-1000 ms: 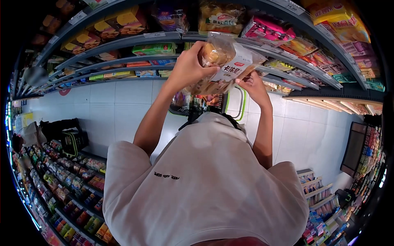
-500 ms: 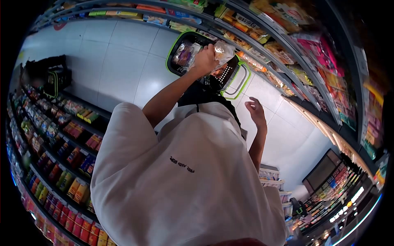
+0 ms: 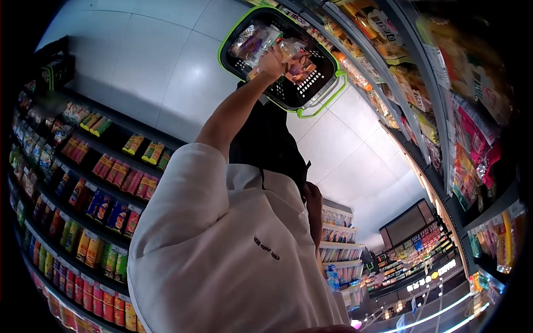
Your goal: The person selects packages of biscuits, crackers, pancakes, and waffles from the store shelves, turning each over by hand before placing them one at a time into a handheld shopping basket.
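My left hand reaches down into a black shopping basket with a green rim. Its fingers are closed on a clear plastic package, whose contents I cannot make out. In the same basket lie a purple-and-clear wrapped package and a brownish-orange package. The basket's green-edged handle is folded down on the near right side. My right hand hangs beside my hip against my dark trousers. Its fingers are mostly in shadow and hidden.
Shelves of packaged snacks run along the right. On the left stand shelves of canisters and packets. A pale tiled floor lies between them. Another dark basket with green edging appears at the far left. Further racks stand at lower right.
My left hand has lowered the clear package into the basket. My right hand has dropped from beside the basket to my hip. The view has shifted, bringing the basket higher in the picture.
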A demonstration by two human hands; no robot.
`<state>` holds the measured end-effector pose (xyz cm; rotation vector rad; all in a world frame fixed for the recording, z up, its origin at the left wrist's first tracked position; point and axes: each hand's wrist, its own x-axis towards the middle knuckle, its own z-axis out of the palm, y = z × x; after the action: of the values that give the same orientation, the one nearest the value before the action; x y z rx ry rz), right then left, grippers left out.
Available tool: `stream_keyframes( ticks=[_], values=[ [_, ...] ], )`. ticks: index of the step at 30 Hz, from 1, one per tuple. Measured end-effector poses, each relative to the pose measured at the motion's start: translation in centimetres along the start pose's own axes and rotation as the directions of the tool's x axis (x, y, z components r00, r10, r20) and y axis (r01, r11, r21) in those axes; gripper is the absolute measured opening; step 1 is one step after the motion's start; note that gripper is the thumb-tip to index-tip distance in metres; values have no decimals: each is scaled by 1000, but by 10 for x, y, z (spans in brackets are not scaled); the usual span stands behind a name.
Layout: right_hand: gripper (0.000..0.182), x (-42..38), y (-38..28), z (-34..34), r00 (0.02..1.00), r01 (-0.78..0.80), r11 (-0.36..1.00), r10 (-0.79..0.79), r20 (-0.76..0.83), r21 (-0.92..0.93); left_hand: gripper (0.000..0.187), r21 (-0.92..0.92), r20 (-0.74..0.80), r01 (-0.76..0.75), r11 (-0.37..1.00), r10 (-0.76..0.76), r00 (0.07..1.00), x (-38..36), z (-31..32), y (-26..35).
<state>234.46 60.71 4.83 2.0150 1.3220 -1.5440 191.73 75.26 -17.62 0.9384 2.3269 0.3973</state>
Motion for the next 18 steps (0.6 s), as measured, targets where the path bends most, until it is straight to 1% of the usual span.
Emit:
stream_keyframes(
  ticks=[3, 4, 5, 6, 7, 8, 9, 10, 12, 13, 14, 16, 17, 18],
  values=[
    [34, -23, -29, 11, 997, -76, 989, 75, 13, 124, 55, 74, -28, 8, 997, -6, 1000, 16, 18, -19],
    [34, -27, -33, 15, 996, -85, 988, 85, 4, 126, 55, 106, -34, 13, 994, -10, 999, 22, 22, -25],
    [35, -31, -35, 19, 1000, -23, 998, 23, -13, 58, 55, 137, -30, 19, 990, -15, 999, 26, 23, -29],
    [36, -35, -38, 21, 999, 37, 999, -37, -24, -12, 50, 134, -24, 18, 991, -15, 1000, 29, 23, -33],
    [35, -39, -42, 22, 999, -50, 998, 50, 1, 33, 46, 160, -32, 33, 987, -28, 999, 34, 29, -39],
    [35, -39, -40, 23, 999, -54, 998, 54, -2, 36, 42, 187, -45, 48, 981, -40, 998, 41, 34, -46],
    [35, -39, -37, 25, 998, -65, 995, 66, -10, 71, 42, 141, -8, 71, 988, -71, 997, 48, 37, -53],
    [34, -41, -33, 27, 997, -77, 991, 79, -17, 106, 42, 143, -3, 67, 987, -68, 998, 49, 41, -60],
    [34, -42, -35, 29, 994, -102, 986, 106, -21, 132, 47, 143, -105, 160, 977, -145, 984, 50, 36, -65],
    [33, -41, -36, 30, 992, -122, 980, 127, -24, 156, 53, 83, -96, 179, 980, -170, 981, 50, 32, -68],
    [33, -39, -32, 31, 992, -120, 979, 125, -24, 162, 53, 87, -99, 174, 981, -165, 981, 49, 31, -70],
    [32, -31, -11, 32, 997, -71, 994, 73, -27, 80, 53, 40, -165, 182, 982, -173, 971, 43, 30, -71],
    [32, -26, -1, 32, 997, -67, 994, 70, -29, 87, 48, 19, -60, 212, 977, -210, 976, 28, 7, -54],
    [31, -22, 6, 34, 998, -39, 996, 42, -38, 77, 48, 21, -63, 204, 979, -203, 977, 21, 8, -54]
  ],
)
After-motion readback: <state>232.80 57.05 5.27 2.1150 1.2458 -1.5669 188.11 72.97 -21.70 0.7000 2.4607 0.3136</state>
